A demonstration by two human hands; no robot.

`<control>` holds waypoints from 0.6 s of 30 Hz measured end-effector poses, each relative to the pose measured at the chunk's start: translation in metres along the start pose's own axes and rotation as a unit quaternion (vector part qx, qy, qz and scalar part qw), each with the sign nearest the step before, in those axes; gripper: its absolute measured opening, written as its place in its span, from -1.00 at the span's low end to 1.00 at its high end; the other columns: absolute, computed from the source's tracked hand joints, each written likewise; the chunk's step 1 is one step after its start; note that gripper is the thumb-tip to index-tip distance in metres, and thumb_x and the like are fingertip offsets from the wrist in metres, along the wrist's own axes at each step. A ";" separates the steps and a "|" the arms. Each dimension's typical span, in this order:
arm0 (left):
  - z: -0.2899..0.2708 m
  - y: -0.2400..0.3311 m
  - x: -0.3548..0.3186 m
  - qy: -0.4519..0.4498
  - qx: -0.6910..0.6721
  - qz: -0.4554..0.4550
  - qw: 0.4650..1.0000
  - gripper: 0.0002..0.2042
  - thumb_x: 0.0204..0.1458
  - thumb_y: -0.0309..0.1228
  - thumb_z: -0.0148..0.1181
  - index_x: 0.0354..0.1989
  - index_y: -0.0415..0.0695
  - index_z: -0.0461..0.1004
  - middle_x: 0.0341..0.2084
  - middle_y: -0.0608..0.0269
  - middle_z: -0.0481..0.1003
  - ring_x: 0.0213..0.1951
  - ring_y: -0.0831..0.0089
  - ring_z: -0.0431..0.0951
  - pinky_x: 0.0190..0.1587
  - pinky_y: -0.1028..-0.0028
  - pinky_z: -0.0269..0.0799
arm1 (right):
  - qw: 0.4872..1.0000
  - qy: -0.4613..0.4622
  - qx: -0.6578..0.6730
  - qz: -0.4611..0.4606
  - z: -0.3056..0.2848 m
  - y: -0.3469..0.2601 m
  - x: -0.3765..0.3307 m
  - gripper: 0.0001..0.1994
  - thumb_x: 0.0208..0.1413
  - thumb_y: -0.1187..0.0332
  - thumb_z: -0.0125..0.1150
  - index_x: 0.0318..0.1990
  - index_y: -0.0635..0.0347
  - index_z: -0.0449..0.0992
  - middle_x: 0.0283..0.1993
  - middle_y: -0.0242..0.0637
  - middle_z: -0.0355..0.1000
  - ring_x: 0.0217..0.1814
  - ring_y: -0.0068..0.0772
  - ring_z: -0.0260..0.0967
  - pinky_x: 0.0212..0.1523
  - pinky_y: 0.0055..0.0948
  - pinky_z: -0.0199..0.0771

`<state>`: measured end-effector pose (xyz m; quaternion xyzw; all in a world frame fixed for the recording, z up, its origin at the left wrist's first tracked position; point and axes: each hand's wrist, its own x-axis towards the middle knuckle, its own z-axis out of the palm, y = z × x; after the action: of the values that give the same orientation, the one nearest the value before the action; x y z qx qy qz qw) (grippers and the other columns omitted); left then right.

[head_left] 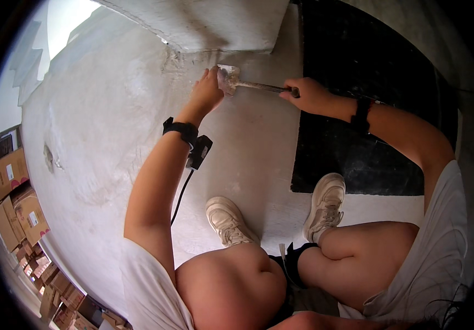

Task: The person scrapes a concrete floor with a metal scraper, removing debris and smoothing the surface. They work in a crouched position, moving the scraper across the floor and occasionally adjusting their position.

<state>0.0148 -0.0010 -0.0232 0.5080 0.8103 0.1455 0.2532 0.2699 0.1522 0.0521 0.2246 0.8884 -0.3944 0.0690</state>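
Note:
My right hand (311, 96) is closed around the end of a thin metal handle. It belongs to a small flat-bladed scraper (230, 80), whose blade looks worn and smeared with pale residue. My left hand (207, 92) is at the blade's left edge, its fingers against the metal. The fingertips and thumb are partly hidden, but the hand looks closed on the blade. The tool lies sideways between my hands, over the grey floor (237, 148) close to the base of a pale block or pillar (226, 27).
A large black panel (358, 159) covers the floor at the right. Cardboard boxes (7, 176) are stacked at the far left. A black device (199, 153) with a cable hangs by my left wrist. My two shoes (229, 220) rest on the floor below my hands.

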 end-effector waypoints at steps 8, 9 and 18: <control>-0.005 -0.004 -0.009 0.078 -0.051 0.016 0.996 -0.42 -0.16 -0.63 -0.06 0.19 -0.32 0.17 0.08 -0.18 0.32 0.14 -0.10 0.30 0.18 0.16 0.22 | 1.000 -0.015 0.016 -0.003 -0.003 -0.003 0.000 -0.76 0.14 0.25 0.20 -0.31 0.30 0.49 -0.42 -0.08 0.45 -0.41 -0.28 0.39 -0.37 -0.35 0.34; -0.007 -0.001 -0.010 0.073 -0.048 0.011 0.996 -0.41 -0.16 -0.64 -0.07 0.19 -0.33 0.17 0.09 -0.19 0.32 0.15 -0.09 0.29 0.19 0.18 0.21 | 0.999 -0.020 0.032 0.005 -0.004 -0.001 -0.001 -0.76 0.14 0.25 0.21 -0.29 0.30 0.50 -0.39 -0.09 0.46 -0.39 -0.28 0.40 -0.35 -0.35 0.35; -0.015 -0.001 -0.028 0.052 -0.029 -0.012 0.998 -0.38 -0.18 -0.64 -0.09 0.22 -0.37 0.14 0.15 -0.22 0.27 0.20 -0.04 0.27 0.24 0.23 0.18 | 1.000 0.013 0.017 0.018 -0.015 0.034 -0.048 -0.74 0.14 0.21 0.23 -0.17 0.22 0.53 -0.30 -0.13 0.50 -0.34 -0.31 0.42 -0.30 -0.40 0.39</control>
<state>0.0159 -0.0268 -0.0042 0.4823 0.8241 0.1919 0.2269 0.3290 0.1666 0.0546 0.2471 0.8782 -0.4051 0.0609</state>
